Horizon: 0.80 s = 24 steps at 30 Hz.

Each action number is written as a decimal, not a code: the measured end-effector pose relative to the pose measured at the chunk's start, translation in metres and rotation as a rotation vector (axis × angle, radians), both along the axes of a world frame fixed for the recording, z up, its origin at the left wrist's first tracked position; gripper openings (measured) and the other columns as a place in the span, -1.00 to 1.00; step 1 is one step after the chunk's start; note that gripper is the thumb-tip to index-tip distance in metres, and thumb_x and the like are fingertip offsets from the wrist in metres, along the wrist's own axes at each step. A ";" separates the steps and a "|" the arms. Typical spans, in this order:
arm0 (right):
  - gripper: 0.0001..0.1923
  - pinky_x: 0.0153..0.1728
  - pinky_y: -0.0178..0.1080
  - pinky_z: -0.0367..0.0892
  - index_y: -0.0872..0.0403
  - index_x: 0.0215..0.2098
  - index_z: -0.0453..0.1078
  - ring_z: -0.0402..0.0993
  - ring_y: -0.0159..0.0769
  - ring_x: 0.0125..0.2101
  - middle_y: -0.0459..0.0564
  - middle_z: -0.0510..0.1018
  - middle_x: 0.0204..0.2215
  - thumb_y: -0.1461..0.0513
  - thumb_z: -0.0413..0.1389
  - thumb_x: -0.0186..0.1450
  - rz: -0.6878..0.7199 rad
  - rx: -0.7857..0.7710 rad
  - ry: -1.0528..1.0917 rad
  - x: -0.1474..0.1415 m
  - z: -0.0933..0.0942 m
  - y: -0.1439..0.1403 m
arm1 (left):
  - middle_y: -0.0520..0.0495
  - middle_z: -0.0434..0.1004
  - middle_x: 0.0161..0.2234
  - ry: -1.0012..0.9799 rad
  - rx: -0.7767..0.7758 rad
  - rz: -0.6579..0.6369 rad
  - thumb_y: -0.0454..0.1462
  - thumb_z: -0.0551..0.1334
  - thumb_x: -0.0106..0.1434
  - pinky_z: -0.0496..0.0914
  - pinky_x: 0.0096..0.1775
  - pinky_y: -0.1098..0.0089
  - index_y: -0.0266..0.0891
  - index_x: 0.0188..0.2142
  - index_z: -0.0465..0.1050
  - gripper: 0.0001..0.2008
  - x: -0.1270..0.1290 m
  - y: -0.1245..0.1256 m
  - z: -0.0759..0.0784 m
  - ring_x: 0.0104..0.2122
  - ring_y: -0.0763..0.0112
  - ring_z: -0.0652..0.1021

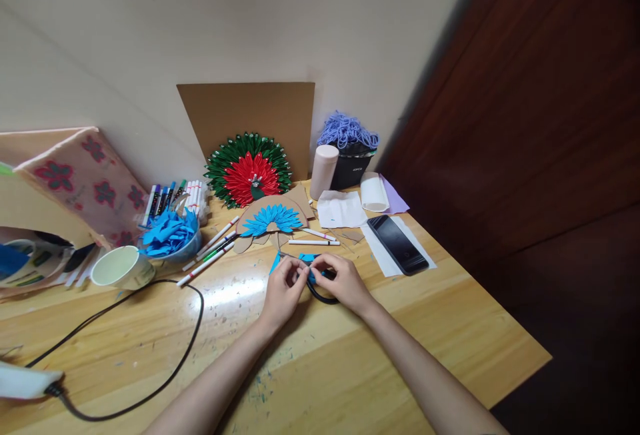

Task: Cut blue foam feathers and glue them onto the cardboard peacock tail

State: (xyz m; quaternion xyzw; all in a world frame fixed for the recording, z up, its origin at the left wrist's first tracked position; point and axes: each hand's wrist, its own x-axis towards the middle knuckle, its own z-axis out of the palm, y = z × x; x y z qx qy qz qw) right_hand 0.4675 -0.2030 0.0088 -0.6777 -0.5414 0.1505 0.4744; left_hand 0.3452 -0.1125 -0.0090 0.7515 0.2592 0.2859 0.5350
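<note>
**Cutting blue paper with scissors**

Working just in front of the half-round cardboard fan of blue paper petals (pixel 271 219), the left hand (pixel 283 290) pinches a small blue paper strip (pixel 306 260); the right hand (pixel 344 282) is closed through black-handled scissors (pixel 323 294). Risk: the strip is small, so the blades may nick the pinching fingertips.

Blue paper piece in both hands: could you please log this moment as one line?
left hand: pinches blue paper piece | right hand: scissors at paper | surface: wooden table
</note>
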 end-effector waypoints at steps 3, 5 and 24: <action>-0.93 -0.36 -0.29 0.34 0.06 -0.39 0.37 0.42 -0.33 -0.41 -0.05 0.48 -0.46 0.32 0.05 0.19 -0.042 0.066 -0.070 0.002 0.001 -0.001 | 0.02 0.34 -0.49 0.007 -0.037 0.004 -0.14 0.11 0.20 0.22 -0.46 0.49 -0.25 -0.41 0.35 -0.79 -0.002 0.000 0.000 -0.53 0.50 0.33; -0.91 -0.30 -0.24 0.34 0.04 -0.38 0.38 0.41 -0.28 -0.36 -0.02 0.47 -0.43 0.32 0.06 0.18 -0.071 0.132 -0.148 0.003 0.000 -0.001 | 0.03 0.34 -0.53 0.011 -0.064 -0.014 -0.12 0.08 0.21 0.23 -0.45 0.48 -0.25 -0.48 0.34 -0.73 -0.003 0.000 0.000 -0.52 0.48 0.34; -0.91 -0.15 -0.12 0.31 0.00 -0.37 0.42 0.36 -0.22 -0.19 0.01 0.44 -0.25 0.31 0.12 0.16 0.045 0.192 -0.349 0.007 0.000 -0.003 | 0.04 0.39 -0.63 -0.103 -0.392 -0.087 -0.15 0.23 0.08 0.30 -0.45 0.48 -0.30 -0.58 0.42 -0.74 0.000 0.005 0.005 -0.58 0.51 0.39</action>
